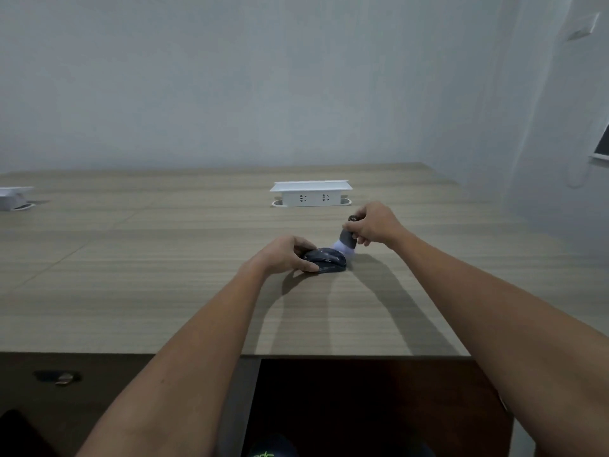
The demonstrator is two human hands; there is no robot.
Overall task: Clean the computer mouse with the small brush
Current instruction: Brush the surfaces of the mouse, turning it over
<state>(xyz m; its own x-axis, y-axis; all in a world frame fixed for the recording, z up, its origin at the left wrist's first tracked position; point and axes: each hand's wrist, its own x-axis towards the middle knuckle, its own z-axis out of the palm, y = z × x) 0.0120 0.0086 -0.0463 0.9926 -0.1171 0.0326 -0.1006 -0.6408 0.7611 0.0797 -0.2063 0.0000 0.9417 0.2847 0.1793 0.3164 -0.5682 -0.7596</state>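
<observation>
Wood desk (131,291): left hand (283,253) steadies mouse (326,259); right hand (370,225) grips brush (346,244).

A: What sits on the long wood-grain laminate desk (131,275)?

B: A white box-shaped pop-up power socket unit (311,194) stands toward the far edge of the desk, its flat lid raised, two outlets facing the near side. A small oval cable cutout shows at each end of its base.

A: Anything else on the desk?

B: A second white pop-up unit (13,196), cut off by the frame, stands at the far left of the desk.

A: And beyond the desk?

B: A plain pale grey wall (230,77) rises right behind the desk's far edge. Below the desk's near edge is a dark brown front panel (99,390) with a recessed metal handle (57,377).
</observation>
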